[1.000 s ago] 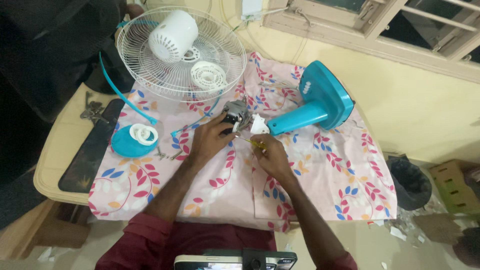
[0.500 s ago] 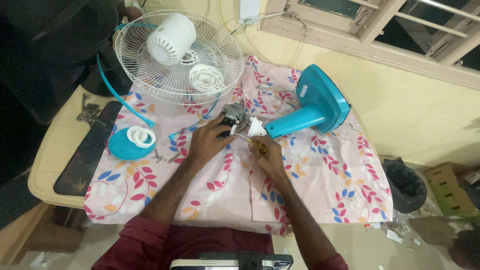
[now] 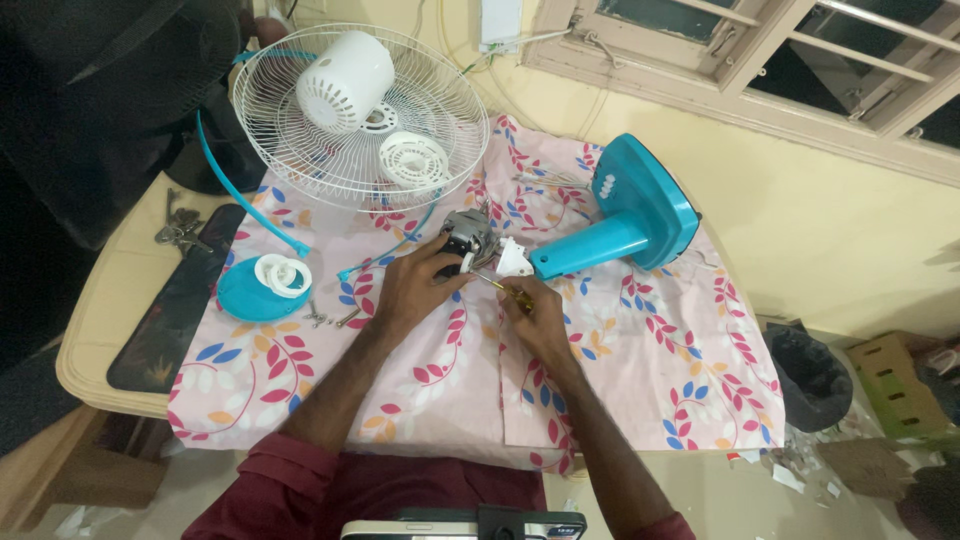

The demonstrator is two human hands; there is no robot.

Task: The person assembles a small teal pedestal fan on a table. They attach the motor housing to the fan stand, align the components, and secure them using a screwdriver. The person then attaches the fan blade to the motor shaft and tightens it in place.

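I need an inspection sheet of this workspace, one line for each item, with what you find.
Surface: table covered by a pink floral cloth.
Job's things: grey fan motor with a white bracket on the teal fan stand; yellow-handled screwdriver.
Clutter: white wire fan guard holding two white vented covers; teal round cap with white rings; loose screws; keys; dark tray.
Hands: left hand grips the motor; right hand holds the screwdriver, tip toward the bracket.
Cables: thin wires on the wall.
Surroundings: window frame, black bin, cardboard box.
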